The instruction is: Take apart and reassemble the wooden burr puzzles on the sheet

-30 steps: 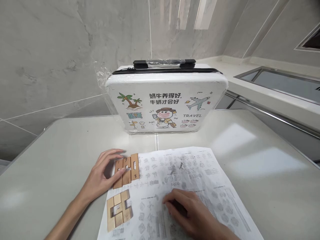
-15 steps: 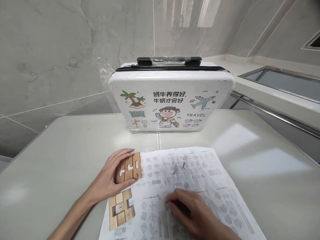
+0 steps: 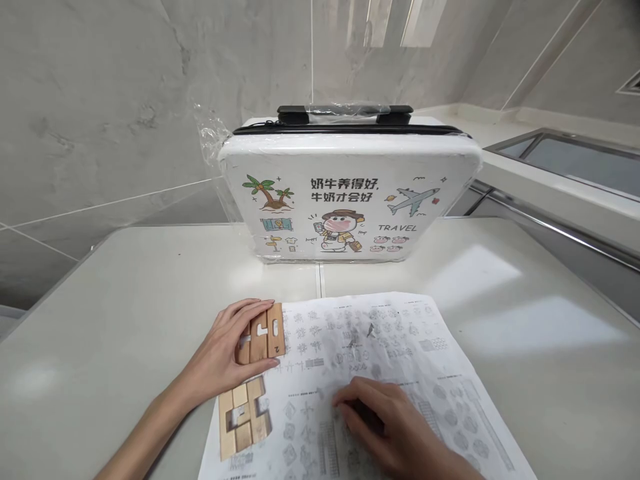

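Observation:
My left hand [image 3: 225, 343] lies around a row of flat brown wooden puzzle pieces [image 3: 267, 337] with cut-out notches, fingers along their far edge and thumb along the near edge. The rightmost piece bears a small printed "2". Part of the row is hidden under the hand. Just below sits a second group of lighter wooden puzzle pieces [image 3: 244, 413], fitted together around a gap. Both groups rest on a printed instruction sheet [image 3: 370, 360]. On the sheet's lower middle, my right hand [image 3: 385, 420] rests with its fingers curled and nothing visible in them.
A white case [image 3: 350, 200] with cartoon prints and a black handle stands upright behind the sheet, partly wrapped in clear plastic. The pale tabletop [image 3: 125, 320] meets a grey wall behind. To the right are a ledge and a metal rail [image 3: 565, 230].
The left hand has slid slightly over the brown pieces and covers more of their left cut-out. The right hand stays curled on the sheet. The view has shifted a little.

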`<action>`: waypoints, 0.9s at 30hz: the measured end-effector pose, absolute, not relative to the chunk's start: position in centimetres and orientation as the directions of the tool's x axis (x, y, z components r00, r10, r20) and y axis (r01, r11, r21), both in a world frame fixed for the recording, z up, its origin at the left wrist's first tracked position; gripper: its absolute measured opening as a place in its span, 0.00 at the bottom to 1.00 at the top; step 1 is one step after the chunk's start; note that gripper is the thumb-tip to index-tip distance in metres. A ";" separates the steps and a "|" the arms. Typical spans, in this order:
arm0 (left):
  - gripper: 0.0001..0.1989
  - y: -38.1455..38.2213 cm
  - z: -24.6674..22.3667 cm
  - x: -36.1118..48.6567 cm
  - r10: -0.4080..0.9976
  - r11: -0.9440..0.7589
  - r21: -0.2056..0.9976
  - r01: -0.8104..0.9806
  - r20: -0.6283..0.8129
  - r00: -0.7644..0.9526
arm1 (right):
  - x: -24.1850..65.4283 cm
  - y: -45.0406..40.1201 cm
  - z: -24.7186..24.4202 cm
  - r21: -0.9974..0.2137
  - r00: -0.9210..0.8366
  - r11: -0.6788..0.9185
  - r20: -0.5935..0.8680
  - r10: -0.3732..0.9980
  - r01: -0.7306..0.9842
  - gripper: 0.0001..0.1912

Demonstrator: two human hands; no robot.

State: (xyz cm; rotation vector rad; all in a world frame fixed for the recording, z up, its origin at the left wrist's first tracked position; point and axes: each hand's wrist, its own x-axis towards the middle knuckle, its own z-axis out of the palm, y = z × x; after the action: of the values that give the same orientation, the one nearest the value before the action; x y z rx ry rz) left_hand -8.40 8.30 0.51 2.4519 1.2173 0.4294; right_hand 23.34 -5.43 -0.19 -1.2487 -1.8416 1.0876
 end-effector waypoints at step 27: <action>0.35 9.2 1.5 -7.8 0.738 -0.670 0.365 0.647 0.228 0.635 | 23.4 -5.2 -0.1 -0.906 -0.323 0.211 0.089 0.942 0.367 0.07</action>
State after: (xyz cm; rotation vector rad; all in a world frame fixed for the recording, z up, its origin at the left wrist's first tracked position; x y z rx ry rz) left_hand -7.80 9.15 1.53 2.6087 1.1257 0.5290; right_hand 23.44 -5.24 -0.15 -1.2181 -1.8120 1.0852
